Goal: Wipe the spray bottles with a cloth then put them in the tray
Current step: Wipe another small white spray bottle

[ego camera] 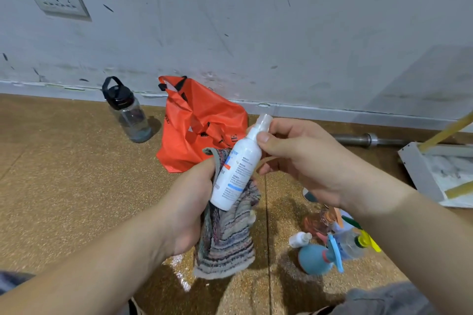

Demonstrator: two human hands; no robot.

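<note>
Head view: right hand point(302, 158) pinches the bottle point(236, 171) by its neck, left hand point(189, 207) grips the cloth point(225, 240) round its body, so twisting should wipe all round; tray point(419, 171) at three o'clock.

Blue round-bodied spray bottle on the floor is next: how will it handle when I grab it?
The blue spray bottle seems to lie on its side; its bulbous body may roll if nudged, though the trigger should check that. The plastic looks smooth, likely slippery, so grip the neck. Opaque body: weight unclear.
</note>
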